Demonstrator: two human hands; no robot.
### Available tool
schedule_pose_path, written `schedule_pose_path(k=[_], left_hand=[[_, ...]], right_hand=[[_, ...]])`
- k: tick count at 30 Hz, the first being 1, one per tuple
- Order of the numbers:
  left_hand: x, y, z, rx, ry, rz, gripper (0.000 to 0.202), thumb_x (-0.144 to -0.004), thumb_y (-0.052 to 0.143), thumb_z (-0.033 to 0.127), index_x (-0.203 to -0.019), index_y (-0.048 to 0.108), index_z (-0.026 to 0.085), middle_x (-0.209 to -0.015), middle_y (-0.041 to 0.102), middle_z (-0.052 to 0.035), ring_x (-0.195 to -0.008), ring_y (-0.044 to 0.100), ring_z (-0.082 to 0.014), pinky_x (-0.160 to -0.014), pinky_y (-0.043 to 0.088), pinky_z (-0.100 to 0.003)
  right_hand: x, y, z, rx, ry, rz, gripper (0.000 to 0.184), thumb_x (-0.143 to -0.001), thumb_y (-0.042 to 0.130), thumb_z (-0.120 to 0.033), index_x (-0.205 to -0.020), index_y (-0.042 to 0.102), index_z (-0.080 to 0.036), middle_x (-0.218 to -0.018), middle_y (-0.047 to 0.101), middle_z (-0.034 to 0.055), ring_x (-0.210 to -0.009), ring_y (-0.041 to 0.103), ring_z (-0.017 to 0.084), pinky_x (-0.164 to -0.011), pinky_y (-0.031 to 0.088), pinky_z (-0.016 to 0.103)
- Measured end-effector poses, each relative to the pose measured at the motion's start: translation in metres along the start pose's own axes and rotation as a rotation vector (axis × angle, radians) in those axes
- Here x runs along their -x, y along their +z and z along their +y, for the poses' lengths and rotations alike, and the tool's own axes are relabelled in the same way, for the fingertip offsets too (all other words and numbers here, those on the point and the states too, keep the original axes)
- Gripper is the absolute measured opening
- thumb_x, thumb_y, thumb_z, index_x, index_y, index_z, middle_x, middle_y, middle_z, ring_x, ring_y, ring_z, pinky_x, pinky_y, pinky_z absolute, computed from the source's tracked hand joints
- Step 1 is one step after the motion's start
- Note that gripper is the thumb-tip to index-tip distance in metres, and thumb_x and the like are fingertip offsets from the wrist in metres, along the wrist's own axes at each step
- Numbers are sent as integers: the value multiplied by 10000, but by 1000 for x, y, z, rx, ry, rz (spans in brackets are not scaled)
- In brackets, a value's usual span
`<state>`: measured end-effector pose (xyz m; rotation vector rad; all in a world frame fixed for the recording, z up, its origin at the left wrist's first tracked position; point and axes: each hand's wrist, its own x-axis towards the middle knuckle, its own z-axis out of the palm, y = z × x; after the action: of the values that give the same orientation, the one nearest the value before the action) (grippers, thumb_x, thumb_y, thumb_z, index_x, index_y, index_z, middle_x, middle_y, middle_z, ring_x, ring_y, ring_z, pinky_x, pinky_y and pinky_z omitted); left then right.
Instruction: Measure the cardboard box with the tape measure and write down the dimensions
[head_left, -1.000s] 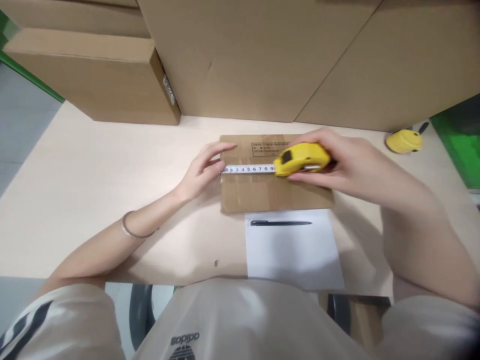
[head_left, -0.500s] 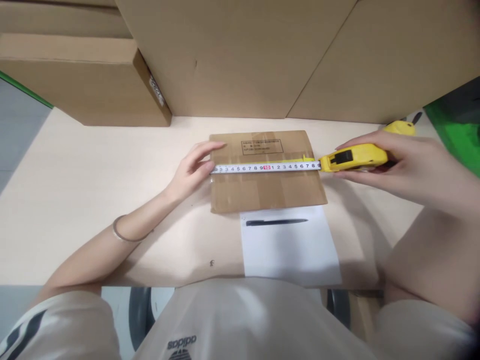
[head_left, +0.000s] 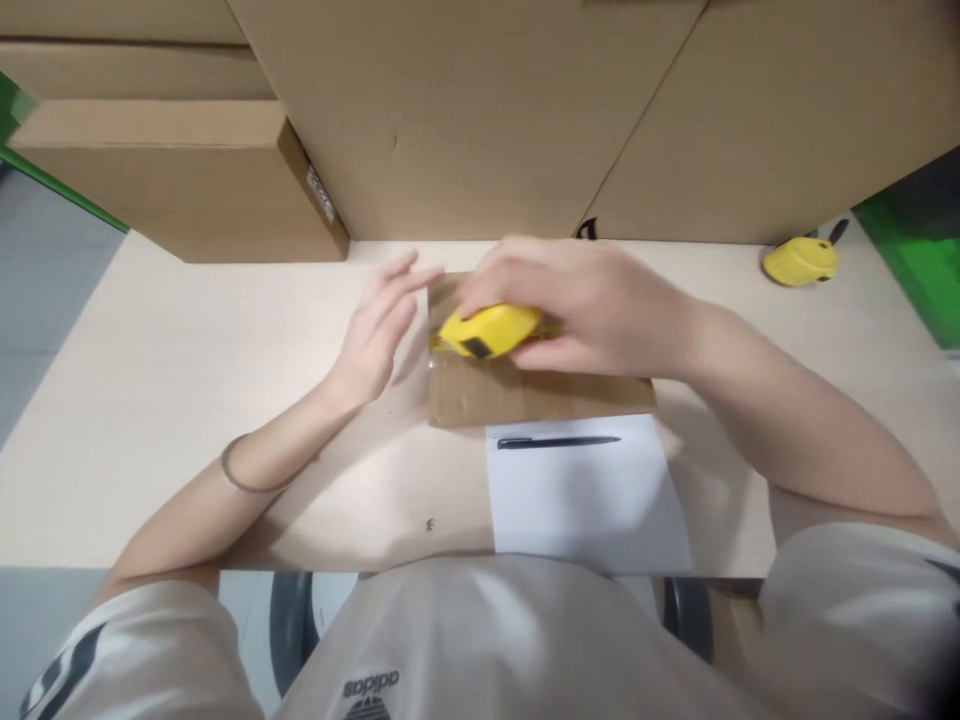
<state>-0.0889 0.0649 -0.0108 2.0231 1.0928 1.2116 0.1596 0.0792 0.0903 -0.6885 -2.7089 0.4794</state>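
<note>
A small flat cardboard box [head_left: 540, 400] lies on the light table [head_left: 187, 380] in front of me. My right hand [head_left: 592, 300] is closed round a yellow tape measure [head_left: 487, 330] and holds it over the box's left part; no tape shows drawn out. My left hand [head_left: 379, 330] hovers just left of the box's left edge, fingers spread and slightly blurred, holding nothing.
A white sheet of paper [head_left: 592, 500] with a black pen [head_left: 559, 441] on it lies near the table's front edge. A second yellow tape measure [head_left: 799, 261] sits at the far right. Large cardboard boxes [head_left: 187, 180] stand along the back.
The tape was stretched across the box with my left hand pinning its end. The tape has gone back in, my right hand has brought the case leftward, and my left hand has let go.
</note>
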Motion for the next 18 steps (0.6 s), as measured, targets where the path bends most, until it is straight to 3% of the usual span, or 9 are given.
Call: schedule_pose_path(k=[1,3,4,7,10,13,16,18], left_hand=[[1,-2,15,-157,83,39,384,-1021,452,447,-1338,585,274,-1484,519,-72,-1443,422,-301,-1238,313,-539],[9,3,46,-292,244,27,444,-971,539,328,-1405,496,247,-1387,576,-110,-1333,524,-287,-1145,446,-534],[15,10,59,-292,356,-9,497,-946,552,297,-1426,452,213,-1306,614,-135,-1246,586,-277,-1066,525,-503],[33,41,81,-409,474,-104,547,-924,565,307,-1399,400,91,-1277,602,-236,-1288,567,-347,-1010,570,-521],[42,65,79,-545,530,-108,486,-944,537,450,-1231,508,59,-1148,664,-249,-1187,635,-375,-918,604,-508],[41,68,69,-603,637,-103,497,-941,513,543,-1144,565,92,-1090,688,-219,-1118,669,-361,-884,599,-466],[38,62,67,-712,702,-159,616,-960,401,650,-1313,550,167,-1108,678,-174,-1102,674,-336,-912,556,-442],[37,60,69,-796,701,-216,702,-954,339,710,-1434,494,222,-1102,669,-149,-1096,667,-330,-954,513,-444]], right_hand=[[12,-10,2,-66,6,13,293,-833,616,-223,-1123,615,-267,-1223,653,36,-1080,632,231,-899,483,377],[36,-26,4,-153,56,11,273,-784,657,-198,-1044,614,-269,-1158,674,34,-1041,641,234,-876,503,381],[47,-31,4,-169,95,-19,267,-774,662,-191,-1023,618,-277,-1133,684,23,-1017,645,232,-852,512,375],[69,-35,0,-174,146,-177,267,-779,638,-182,-1015,649,-306,-1115,689,-3,-985,650,214,-790,528,337],[74,-30,-3,-204,134,-273,269,-788,605,-157,-1007,664,-300,-1170,672,7,-1009,652,205,-781,531,317],[65,-31,1,-199,157,-279,220,-805,603,-179,-981,681,-287,-1194,670,12,-1007,657,205,-793,531,326],[45,-43,14,-212,213,-256,201,-793,673,-223,-978,723,-280,-1146,700,-8,-988,663,198,-813,533,321],[29,-54,27,-214,399,-78,204,-731,751,-188,-922,753,-262,-1042,731,-34,-912,675,178,-788,535,300]])
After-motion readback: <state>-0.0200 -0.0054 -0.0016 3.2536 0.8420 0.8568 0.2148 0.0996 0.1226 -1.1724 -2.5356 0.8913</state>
